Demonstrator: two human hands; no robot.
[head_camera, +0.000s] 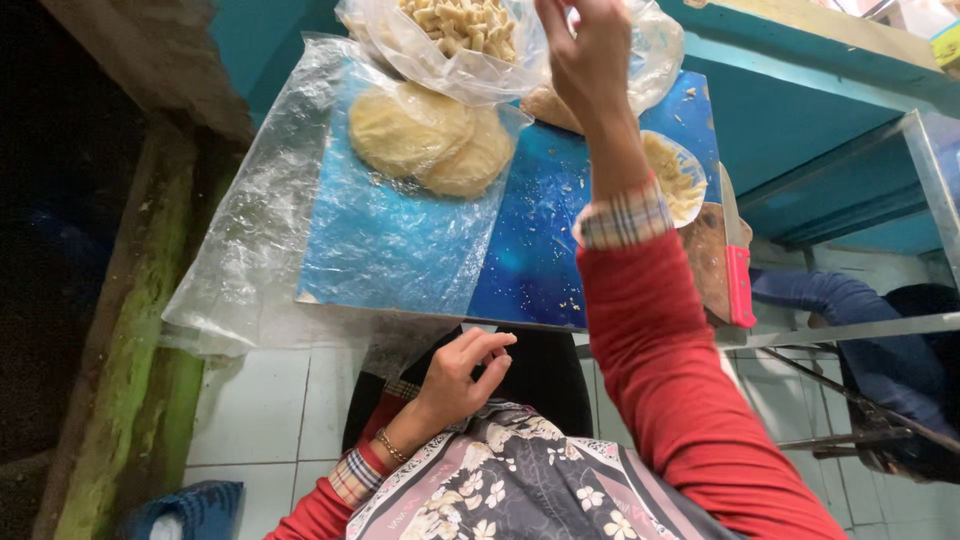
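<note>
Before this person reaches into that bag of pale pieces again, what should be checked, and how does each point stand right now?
1. Right hand at the plastic bag of pale pieces: ok, raised at the bag's open top.
2. Right hand's grip: cannot tell, fingertips run out of the picture.
3. Left hand free: ok, empty, fingers curled, resting at the lap.
4. Flat round discs lying on the plastic sheet: ok, overlapping.
5. Blue tabletop clean: not ok, crumbs scattered.

Flatbreads (430, 140) on table (540, 240) (before bag (455, 40)).
</note>
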